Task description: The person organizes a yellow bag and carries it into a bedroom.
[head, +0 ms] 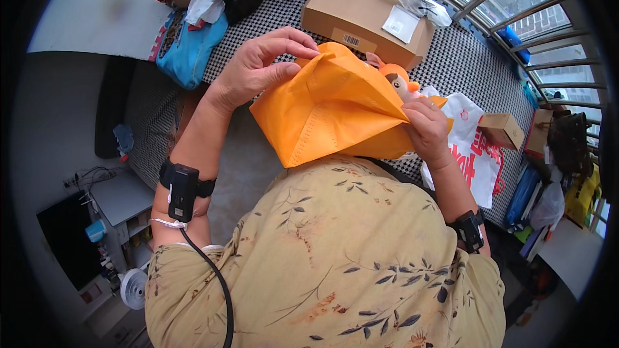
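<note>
An orange non-woven fabric bag (333, 111) hangs between my two hands, in front of my body. My left hand (266, 65) pinches its upper edge between thumb and fingers. At its right corner, my right hand (426, 128) grips the fabric with curled fingers. The bag's stitched seam faces me, and its inside is hidden. Just behind the bag, close to my right hand, is an orange plush toy (397, 79) with a round eye; its lower part is covered. A white bag with red printing (471, 140) lies beside my right hand.
A cardboard box (353, 5) stands on the houndstooth tablecloth (459, 67), with plastic packaging (418, 2) on top. A small carton (501, 130) sits on the right. At the left lies a blue bag (193, 50). Barred windows (503, 5) run along the far right.
</note>
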A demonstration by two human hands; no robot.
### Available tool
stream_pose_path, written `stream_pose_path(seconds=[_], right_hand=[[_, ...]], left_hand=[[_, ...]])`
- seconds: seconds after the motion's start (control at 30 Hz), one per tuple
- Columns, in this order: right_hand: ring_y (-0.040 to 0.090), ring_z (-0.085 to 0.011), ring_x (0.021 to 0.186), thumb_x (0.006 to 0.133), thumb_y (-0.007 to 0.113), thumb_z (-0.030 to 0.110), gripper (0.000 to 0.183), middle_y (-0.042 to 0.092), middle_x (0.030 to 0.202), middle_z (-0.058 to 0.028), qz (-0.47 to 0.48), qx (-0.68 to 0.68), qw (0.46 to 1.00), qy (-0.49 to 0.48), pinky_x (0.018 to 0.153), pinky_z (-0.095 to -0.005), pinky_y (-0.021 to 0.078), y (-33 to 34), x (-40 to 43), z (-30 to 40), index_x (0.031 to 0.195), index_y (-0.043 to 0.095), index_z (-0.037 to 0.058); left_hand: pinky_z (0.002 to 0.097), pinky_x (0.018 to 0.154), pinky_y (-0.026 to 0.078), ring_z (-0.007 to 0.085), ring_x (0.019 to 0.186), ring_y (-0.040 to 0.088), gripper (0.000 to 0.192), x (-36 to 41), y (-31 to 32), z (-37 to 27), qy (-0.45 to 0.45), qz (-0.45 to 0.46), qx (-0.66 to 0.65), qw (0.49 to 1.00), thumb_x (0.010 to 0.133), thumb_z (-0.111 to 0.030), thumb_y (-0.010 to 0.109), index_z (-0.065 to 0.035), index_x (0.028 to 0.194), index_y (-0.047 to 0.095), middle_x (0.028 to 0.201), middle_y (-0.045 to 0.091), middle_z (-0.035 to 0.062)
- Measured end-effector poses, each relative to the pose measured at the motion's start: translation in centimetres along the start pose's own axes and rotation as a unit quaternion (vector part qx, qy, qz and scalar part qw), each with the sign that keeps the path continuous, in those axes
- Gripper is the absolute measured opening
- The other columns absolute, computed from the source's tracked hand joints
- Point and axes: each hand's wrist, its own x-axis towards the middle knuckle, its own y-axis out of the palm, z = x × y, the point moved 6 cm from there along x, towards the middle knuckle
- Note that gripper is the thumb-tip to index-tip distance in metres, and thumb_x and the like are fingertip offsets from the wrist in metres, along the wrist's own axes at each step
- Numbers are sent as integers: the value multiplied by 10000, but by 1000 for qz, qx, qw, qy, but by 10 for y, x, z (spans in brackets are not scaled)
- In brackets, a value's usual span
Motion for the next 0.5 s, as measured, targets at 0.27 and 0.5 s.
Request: stream_pose_path(seconds=[0.27,0.5], right_hand=[[577,-249,701,633,666,31,169,595,755,-78,3,28,1000,12,615,-317,467,-4,-4,2,782,590,6],[581,-256,702,656,657,37,151,606,757,-87,10,43,998,50,639,-328,468,-7,-16,4,790,594,4]], left_hand=[[332,1000,357,217,1163,449,469,-2,22,-1,-5,-4,-51,999,852,-363,580,-27,1178,568,1201,527,124],[304,848,463,205,942,580,221,-21,29,4,-19,-59,-82,995,862,-189,588,1,949,661,975,627,130]])
